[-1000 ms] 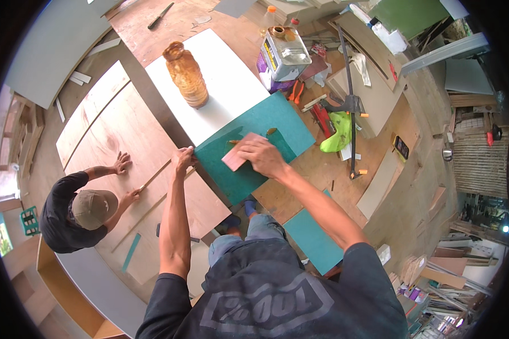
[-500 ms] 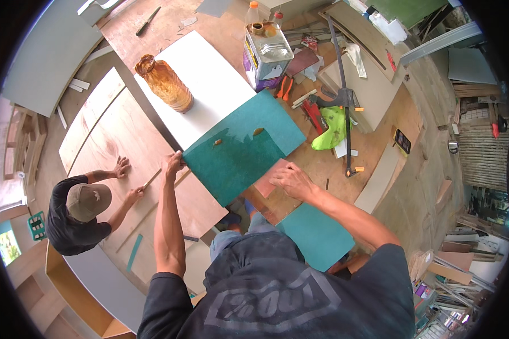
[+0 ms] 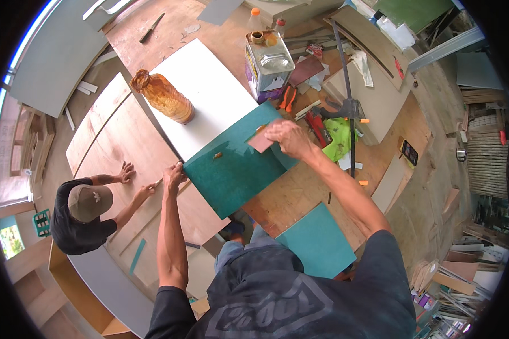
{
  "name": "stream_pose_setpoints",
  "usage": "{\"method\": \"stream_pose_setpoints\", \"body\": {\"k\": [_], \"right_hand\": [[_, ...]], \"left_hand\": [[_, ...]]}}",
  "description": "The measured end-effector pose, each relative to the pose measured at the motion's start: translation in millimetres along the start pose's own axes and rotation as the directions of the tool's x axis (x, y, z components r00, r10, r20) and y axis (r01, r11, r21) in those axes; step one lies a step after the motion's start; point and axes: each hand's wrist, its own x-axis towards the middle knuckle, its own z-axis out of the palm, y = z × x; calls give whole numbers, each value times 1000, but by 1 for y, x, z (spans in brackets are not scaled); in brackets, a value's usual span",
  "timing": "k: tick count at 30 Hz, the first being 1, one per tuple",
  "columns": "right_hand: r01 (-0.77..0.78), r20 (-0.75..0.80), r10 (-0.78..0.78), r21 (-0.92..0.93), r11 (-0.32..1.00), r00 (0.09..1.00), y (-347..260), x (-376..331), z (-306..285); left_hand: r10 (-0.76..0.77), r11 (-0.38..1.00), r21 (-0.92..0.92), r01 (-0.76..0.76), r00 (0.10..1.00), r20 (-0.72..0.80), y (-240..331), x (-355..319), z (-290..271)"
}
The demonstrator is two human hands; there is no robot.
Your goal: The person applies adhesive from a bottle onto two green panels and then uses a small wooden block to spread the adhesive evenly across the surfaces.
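A teal sheet (image 3: 226, 186) lies in front of me, overlapping a white board (image 3: 215, 79); part of its surface looks wet and darker. My left hand (image 3: 174, 174) pinches the sheet's left corner. In my right hand (image 3: 291, 138) is a flat pinkish rectangular spreader (image 3: 258, 143), its edge over the upper right part of the sheet. It partly covers one brown blob of glue-like paste there. Another brown blob (image 3: 218, 155) sits on the sheet's left half. On the white board stands a plastic bottle (image 3: 169, 101) coated with amber residue.
A metal can (image 3: 268, 68) stands beyond the sheet, near orange-handled pliers (image 3: 289, 98). A long bar clamp (image 3: 348, 101), a lime cloth (image 3: 337, 138) and a phone (image 3: 409, 152) lie rightward. Another teal piece (image 3: 316, 240) is near my body. A co-worker (image 3: 87, 212) leans over plywood at left.
My right hand has moved the spreader from the sheet's near right edge up and away from me, onto the far right blob. My left hand stays at the corner.
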Motion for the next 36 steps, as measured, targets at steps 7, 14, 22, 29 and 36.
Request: {"method": "stream_pose_setpoints", "body": {"k": [7, 14, 22, 29, 36], "right_hand": [[-15, 64, 13, 27, 1000, 998, 3, -20, 24], [-48, 235, 27, 81, 996, 972, -16, -145, -35], [-25, -117, 29, 31, 999, 993, 23, -32, -20], [34, 91, -32, -16, 999, 995, 48, -26, -18], [160, 139, -155, -21, 987, 978, 30, -10, 10]], "left_hand": [[-62, 994, 85, 63, 998, -13, 3, -5, 5], [-68, 998, 8, 68, 996, -50, 3, -3, 8], [-90, 991, 102, 86, 996, 28, -2, 8, -2], [-75, 994, 83, 76, 997, -10, -8, 6, -7], [-114, 993, -13, 113, 993, -31, -23, 14, -20]]}}
